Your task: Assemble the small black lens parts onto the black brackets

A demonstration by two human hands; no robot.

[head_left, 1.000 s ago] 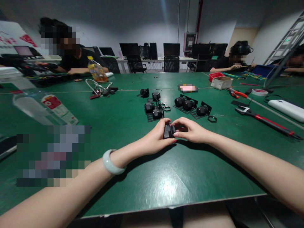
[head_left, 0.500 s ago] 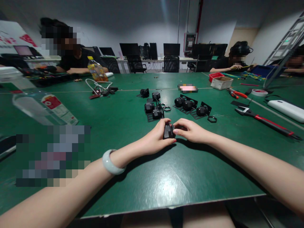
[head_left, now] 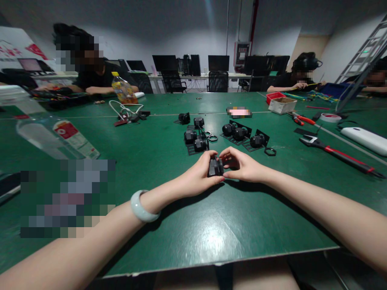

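A black plastic cable gland (head_left: 215, 168) is between my hands, just above the table's near middle. My left hand (head_left: 201, 173) is closed round its left side, the thumb low and the fingers behind. My right hand (head_left: 242, 166) curves round its right end, thumb at the bottom and fingertips at the top edge; the contact is partly hidden. Beyond my hands, several black glands (head_left: 199, 144) sit on slotted black plates. More glands on plates (head_left: 240, 133) stand to the right, with a loose hex nut (head_left: 270, 152) beside them. Another hex nut (head_left: 213, 138) lies between the groups.
On the right of the green table (head_left: 187, 225) lie an adjustable wrench (head_left: 338, 155), red-handled pliers (head_left: 302, 119), a tape roll (head_left: 330, 117) and a white power bank (head_left: 363, 139). A large clear bottle (head_left: 57, 133) is at left. Other people sit across the table.
My right hand's thumb has shifted down along the gland's right end and its fingers have spread wider round it. My left hand keeps its hold in the same place.
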